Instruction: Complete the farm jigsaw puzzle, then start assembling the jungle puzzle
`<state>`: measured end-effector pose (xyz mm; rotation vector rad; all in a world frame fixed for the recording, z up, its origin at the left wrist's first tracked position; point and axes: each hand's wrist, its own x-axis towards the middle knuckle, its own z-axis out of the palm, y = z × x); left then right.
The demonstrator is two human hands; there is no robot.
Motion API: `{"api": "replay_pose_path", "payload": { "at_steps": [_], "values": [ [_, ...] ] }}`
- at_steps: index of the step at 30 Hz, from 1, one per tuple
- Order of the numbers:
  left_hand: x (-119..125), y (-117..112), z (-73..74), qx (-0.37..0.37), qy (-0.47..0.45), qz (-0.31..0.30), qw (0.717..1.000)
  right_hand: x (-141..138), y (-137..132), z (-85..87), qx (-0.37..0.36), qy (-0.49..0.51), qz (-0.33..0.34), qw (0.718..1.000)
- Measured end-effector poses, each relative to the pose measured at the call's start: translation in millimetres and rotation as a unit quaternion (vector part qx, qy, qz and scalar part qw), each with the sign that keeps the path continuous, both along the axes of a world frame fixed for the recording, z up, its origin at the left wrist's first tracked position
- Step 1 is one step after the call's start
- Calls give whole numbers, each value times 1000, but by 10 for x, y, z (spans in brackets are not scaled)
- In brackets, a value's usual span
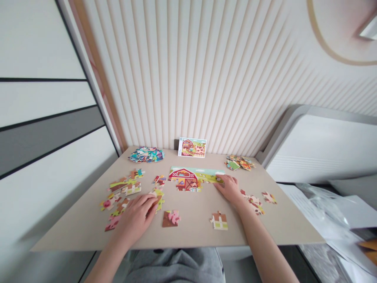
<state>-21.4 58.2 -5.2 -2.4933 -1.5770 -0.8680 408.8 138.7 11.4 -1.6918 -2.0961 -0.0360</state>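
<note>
The partly joined farm puzzle (pixel 184 175) lies in the middle of the table, with a red barn, a figure and a strip of sky and field. My right hand (pixel 230 188) is at its right end, thumb and fingers closed on the edge piece there. On the left, my left hand (pixel 140 214) has its fingers curled together over a green and yellow puzzle piece (pixel 160 199); the fingertips partly cover it. Near that hand are a pink pig piece (pixel 171 218) and a small red barn piece (pixel 159 180). A fence piece (pixel 219 221) lies nearer the front edge.
Several loose pieces (pixel 132 188) spread along the left, and cow-patterned pieces (pixel 253 202) lie beside my right forearm. A blue pile (pixel 146 154) and an orange-green pile (pixel 240 162) sit at the back corners. The picture card (pixel 192 147) leans against the ribbed wall.
</note>
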Motion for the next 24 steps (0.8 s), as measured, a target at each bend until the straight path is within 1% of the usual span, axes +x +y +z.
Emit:
{"api": "replay_pose_path", "payload": {
  "at_steps": [5, 7, 9, 14, 17, 20, 24],
  "values": [
    [10, -9, 24, 1, -8, -1, 1000, -81, -86, 77, 57, -18, 49, 997],
    [16, -10, 28, 8, -10, 0, 1000, -54, -80, 85, 81, 0, 47, 996],
    [21, -9, 28, 11, -8, -1, 1000, 5, -65, 82, 92, 25, 29, 995],
    [40, -24, 55, 6, -11, -5, 1000, 178, -61, 58, 97, 57, -4, 994],
    [54, -50, 92, 5, -16, -1, 1000, 218, -71, 39, 94, 67, -17, 993],
    [57, -75, 112, 1, -13, 5, 1000, 211, -71, 22, 89, 70, -16, 993],
    [48, -84, 97, -10, -4, 9, 1000, 196, -64, 10, 86, 67, 0, 994]
  ]
}}
